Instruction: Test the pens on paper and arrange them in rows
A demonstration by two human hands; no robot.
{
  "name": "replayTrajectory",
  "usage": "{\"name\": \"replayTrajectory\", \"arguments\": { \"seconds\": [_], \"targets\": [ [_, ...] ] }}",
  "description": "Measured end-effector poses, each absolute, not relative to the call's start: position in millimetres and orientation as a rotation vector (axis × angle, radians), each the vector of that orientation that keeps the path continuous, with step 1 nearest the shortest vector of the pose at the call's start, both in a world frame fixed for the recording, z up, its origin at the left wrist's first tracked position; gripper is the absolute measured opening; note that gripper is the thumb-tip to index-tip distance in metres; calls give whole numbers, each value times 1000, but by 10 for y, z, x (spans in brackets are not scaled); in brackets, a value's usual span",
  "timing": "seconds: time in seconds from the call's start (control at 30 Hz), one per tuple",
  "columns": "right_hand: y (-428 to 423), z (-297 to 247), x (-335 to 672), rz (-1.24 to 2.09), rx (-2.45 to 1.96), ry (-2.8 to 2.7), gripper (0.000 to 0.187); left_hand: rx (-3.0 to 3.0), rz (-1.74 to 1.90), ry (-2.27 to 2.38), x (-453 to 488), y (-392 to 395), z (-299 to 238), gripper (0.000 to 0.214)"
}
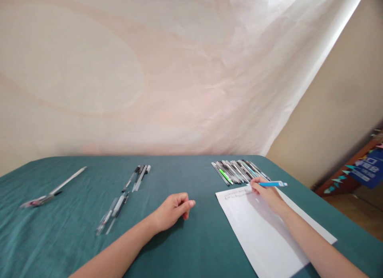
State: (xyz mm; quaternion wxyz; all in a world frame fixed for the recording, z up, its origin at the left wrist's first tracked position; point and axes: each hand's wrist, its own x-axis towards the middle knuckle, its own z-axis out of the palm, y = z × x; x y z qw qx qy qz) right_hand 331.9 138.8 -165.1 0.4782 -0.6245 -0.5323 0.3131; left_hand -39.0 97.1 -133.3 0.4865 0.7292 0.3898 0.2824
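My right hand [265, 190] grips a light blue pen [271, 184], its rear end pointing right. The hand rests near the top of a white sheet of paper [263, 234], where short rows of small dark writing show at the upper left. The pen's tip is hard to make out behind the fingers. Left of the paper, my left hand [173, 211] lies on the table in a loose fist, with nothing visible in it. Just beyond the paper's top edge is a row of many pens [239, 172], one of them a bright green pen [225, 176].
A dark green cloth covers the table [191, 250]. Left of centre lie several pens [140, 177] and, nearer, another small group of pens [113, 212]. A long white stick-like item [67, 180] is farther left. A pale curtain [179, 70] hangs behind the table.
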Motion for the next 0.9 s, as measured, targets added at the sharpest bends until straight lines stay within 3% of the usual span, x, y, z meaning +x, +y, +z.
{"name": "replayTrajectory", "arguments": {
  "seconds": [0.3, 0.5, 0.9],
  "targets": [
    [1324, -1784, 3416, 530, -1575, -1393, 18, 1829, 624, 1031, -391, 991, -1351, 54],
    [1334, -1829, 3415, 387, -1673, -1388, 27, 1803, 618, 1031, -376, 975, -1324, 55],
    [1382, -1818, 3425, 156, -1786, -1579, 25, 1824, 641, 1016, -381, 982, -1329, 54]
  ]
}}
